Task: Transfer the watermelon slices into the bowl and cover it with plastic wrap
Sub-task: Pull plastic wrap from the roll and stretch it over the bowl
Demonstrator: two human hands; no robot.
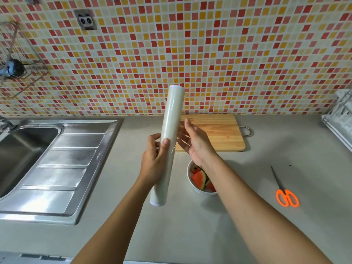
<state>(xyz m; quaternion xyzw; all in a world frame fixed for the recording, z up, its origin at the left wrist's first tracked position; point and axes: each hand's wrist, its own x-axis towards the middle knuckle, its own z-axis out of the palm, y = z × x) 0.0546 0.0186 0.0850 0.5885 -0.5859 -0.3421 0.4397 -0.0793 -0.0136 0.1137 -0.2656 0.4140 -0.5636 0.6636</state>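
Observation:
My left hand [155, 159] grips a long roll of plastic wrap [170, 126] near its lower half, holding it almost upright above the counter. My right hand [192, 139] is beside the roll with its fingers straight, touching the roll's right side where a thin film edge seems to lift. Below my right wrist stands a white bowl [192, 184] with watermelon slices [200, 178] in it, red flesh and green rind showing; my forearm hides part of the bowl.
A wooden cutting board [224, 134] lies behind the bowl against the tiled wall. Orange-handled scissors [285, 193] lie on the counter to the right. A steel sink [28, 149] with a draining board fills the left. A rack [341, 115] stands at the far right.

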